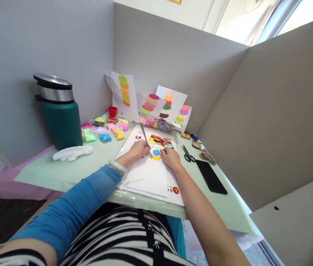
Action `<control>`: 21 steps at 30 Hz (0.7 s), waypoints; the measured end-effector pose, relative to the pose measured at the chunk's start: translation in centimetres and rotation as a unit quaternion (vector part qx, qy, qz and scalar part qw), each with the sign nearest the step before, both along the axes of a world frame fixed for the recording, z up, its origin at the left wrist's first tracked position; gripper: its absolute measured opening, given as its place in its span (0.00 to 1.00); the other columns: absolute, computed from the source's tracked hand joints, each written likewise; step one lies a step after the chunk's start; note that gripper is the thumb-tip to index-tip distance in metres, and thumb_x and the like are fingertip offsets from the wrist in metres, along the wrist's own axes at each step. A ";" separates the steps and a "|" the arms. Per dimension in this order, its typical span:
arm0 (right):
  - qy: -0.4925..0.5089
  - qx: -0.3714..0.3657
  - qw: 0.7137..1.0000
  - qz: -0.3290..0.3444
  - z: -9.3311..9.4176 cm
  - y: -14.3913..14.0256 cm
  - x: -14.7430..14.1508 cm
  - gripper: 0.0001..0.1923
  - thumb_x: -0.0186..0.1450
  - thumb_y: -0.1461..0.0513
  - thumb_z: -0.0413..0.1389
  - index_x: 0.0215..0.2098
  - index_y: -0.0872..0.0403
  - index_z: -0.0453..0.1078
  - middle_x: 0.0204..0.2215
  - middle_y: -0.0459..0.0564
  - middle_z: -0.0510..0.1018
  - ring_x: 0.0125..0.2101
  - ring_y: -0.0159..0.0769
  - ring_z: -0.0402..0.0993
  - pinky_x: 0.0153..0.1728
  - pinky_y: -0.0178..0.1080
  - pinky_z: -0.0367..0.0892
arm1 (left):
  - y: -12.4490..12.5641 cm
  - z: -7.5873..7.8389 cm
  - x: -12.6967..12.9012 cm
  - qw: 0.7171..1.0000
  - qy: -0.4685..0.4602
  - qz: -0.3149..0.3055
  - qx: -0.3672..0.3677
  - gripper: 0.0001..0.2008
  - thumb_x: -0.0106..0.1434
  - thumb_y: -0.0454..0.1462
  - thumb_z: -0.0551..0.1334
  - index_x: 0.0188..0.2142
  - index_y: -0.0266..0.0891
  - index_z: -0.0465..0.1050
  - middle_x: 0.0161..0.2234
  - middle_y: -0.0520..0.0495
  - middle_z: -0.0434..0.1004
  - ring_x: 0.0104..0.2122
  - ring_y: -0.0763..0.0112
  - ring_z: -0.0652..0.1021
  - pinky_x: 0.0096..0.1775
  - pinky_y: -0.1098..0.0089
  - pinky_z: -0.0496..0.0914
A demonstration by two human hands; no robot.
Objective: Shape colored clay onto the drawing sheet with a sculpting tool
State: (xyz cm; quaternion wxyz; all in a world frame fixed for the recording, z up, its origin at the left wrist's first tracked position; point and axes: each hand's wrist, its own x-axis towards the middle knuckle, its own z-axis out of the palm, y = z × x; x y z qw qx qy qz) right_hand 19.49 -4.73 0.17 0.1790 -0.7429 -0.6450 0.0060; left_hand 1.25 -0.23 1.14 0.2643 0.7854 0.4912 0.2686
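Observation:
My left hand (140,149) is closed around a slim metal fork (143,133), its handle pointing up and its tines low over the paper. Just right of the tines, a yellow patch (156,158) and a blue patch (156,152) of what looks like soft clay lie on a white sheet (148,177). A thin curved line is drawn below them. My right hand (171,158) rests at the right side of the patches with its fingers curled together; whatever they pinch, if anything, is hidden. Under the sheet lies a printed page (176,197).
A green bottle (61,123) and white tissue (72,152) stand at the left, near several bags of coloured clay (105,137). Painted cards (124,96) lean at the back behind a clear box (156,123). Scissors (188,155) and a black phone (211,176) lie at the right.

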 end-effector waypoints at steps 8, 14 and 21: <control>-0.005 -0.008 1.000 -0.002 0.3 -0.3 -0.4 0.14 0.61 0.50 0.50 0.33 0.50 0.69 0.30 0.46 0.76 0.34 0.36 0.70 0.29 0.33 0.55 | -0.1 0.2 0.0 1.000 -0.009 0.006 -0.012 0.10 0.56 0.38 0.57 0.35 0.38 0.74 0.24 0.52 0.77 0.15 0.79 0.72 0.22 0.78 0.64; -0.007 -0.013 1.000 -0.008 0.3 -0.4 -0.6 0.13 0.61 0.52 0.50 0.34 0.50 0.69 0.31 0.47 0.76 0.35 0.35 0.70 0.30 0.33 0.56 | -0.2 0.3 0.0 1.000 -0.006 0.014 -0.022 0.11 0.58 0.39 0.57 0.36 0.37 0.74 0.24 0.51 0.77 0.16 0.79 0.71 0.21 0.79 0.62; -0.004 -0.018 1.000 -0.016 0.5 -0.5 -0.8 0.12 0.60 0.52 0.51 0.34 0.51 0.70 0.32 0.47 0.77 0.36 0.36 0.71 0.30 0.33 0.57 | 0.0 0.2 0.0 1.000 -0.010 0.015 -0.017 0.12 0.58 0.41 0.56 0.34 0.36 0.74 0.21 0.51 0.76 0.15 0.78 0.71 0.21 0.77 0.63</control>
